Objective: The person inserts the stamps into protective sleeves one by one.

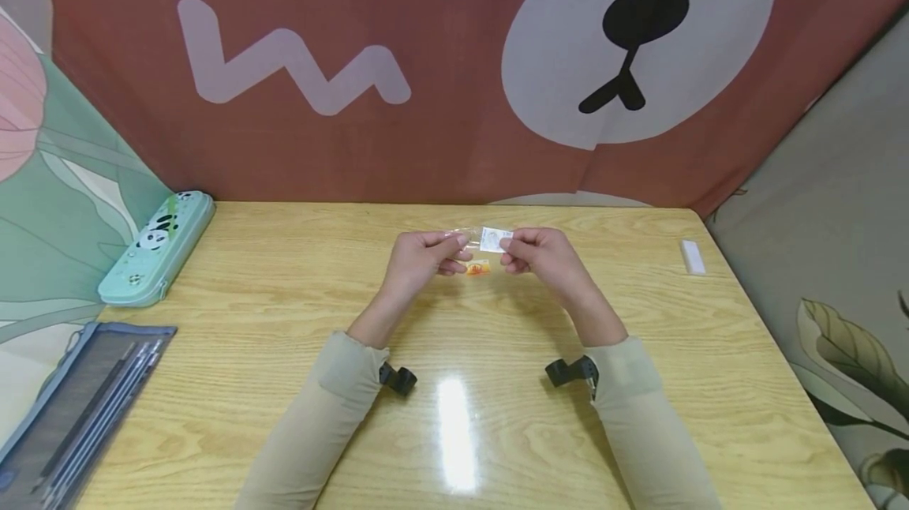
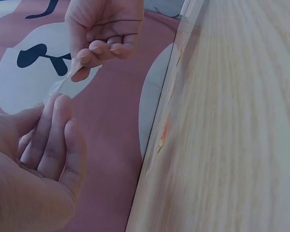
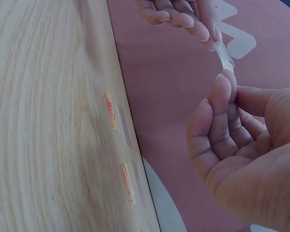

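Over the far middle of the table, both hands hold a small clear plastic packet with a white printed piece (image 1: 493, 239) at its right end. My left hand (image 1: 417, 259) pinches the clear end between thumb and fingers. The white end is pinched by my right hand (image 1: 548, 256). In the right wrist view the packet (image 3: 224, 57) stretches as a thin strip between the two sets of fingertips. Below it on the table lies a small orange printed piece (image 1: 478, 267). A second orange printed piece (image 3: 127, 183) shows near it in that wrist view.
At the far left stands a mint pencil case (image 1: 158, 249) with pandas. A dark mesh zip pouch (image 1: 92, 407) with long thin pens inside lies nearer on that side. Towards the right edge is a small white block (image 1: 692, 257). A brown-red cloth (image 1: 454, 155) hangs behind the table.
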Available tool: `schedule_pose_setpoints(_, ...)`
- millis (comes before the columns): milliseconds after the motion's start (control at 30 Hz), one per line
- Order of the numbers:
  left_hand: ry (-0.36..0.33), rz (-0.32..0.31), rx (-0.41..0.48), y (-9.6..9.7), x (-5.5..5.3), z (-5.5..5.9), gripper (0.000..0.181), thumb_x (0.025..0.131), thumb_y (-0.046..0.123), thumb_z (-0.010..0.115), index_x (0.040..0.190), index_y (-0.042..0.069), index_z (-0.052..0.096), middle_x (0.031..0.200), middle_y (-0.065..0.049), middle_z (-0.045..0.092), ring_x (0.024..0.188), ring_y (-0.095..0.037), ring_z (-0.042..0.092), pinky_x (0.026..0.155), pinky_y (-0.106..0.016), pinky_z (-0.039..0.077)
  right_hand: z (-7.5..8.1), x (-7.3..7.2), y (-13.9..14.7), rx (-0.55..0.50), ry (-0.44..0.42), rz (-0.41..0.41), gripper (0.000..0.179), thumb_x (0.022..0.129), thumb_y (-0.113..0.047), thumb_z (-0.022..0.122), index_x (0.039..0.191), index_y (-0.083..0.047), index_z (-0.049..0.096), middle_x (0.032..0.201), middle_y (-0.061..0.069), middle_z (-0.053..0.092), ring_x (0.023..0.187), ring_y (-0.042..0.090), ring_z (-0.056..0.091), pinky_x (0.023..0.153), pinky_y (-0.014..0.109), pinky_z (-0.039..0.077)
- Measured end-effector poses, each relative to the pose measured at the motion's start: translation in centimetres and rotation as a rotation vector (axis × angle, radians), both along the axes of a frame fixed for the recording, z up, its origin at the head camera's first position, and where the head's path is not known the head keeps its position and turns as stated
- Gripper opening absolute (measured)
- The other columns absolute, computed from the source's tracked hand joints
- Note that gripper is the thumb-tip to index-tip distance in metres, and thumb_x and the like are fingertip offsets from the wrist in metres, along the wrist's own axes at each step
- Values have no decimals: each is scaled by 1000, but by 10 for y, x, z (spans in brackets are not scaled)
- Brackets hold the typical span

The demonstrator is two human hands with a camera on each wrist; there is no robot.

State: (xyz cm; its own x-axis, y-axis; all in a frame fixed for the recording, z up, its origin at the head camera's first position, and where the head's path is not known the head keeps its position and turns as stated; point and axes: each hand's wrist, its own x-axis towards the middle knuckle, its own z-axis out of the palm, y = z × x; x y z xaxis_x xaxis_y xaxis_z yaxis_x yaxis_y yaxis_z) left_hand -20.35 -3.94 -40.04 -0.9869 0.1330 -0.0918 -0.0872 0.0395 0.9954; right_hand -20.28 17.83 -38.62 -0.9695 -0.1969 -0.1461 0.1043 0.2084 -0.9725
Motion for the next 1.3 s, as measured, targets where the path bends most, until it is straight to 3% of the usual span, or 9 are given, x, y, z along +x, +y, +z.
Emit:
schedule_pose_setpoints(367, -13, -33, -15, -4, 1, 1, 28, 94, 25, 74, 107, 1, 78, 82, -8, 79, 70, -14, 76, 87, -56, 61, 0, 0, 3, 78, 9, 28, 25, 101, -16, 63, 105, 8, 67, 76, -2, 69, 70, 9, 67, 78, 34, 64)
schedule_pose_setpoints(633, -21, -21, -48, -3, 1, 3, 27, 92, 27, 77, 98, 1, 80, 78, -9, 79, 68, -16, 76, 86, -57, 60, -1, 0, 3, 80, 10, 31, 30, 103, -22, 61, 111, 6, 67, 104, 20, 71, 72, 10, 71, 78, 29, 63)
schedule_pose_setpoints(900, -29, -8, -43, -2, 1, 4, 27, 92, 26, 77, 99, 0, 80, 78, -10, 78, 69, -16, 76, 87, -58, 60, 0, -1, 2, 37, -7, -15, 26, 102, -16, 62, 111, 8, 67, 80, -2, 70, 66, 6, 67, 72, 23, 62)
schedule_pose_setpoints(1300, -46, -27, -69, -2, 2, 3, 25, 93, 27, 76, 100, 4, 81, 80, -11, 79, 70, -17, 77, 88, -56, 60, 1, 0, 5, 31, -22, 21, 29, 102, -18, 63, 113, 8, 67, 79, -4, 70, 67, 6, 66, 74, 23, 62)
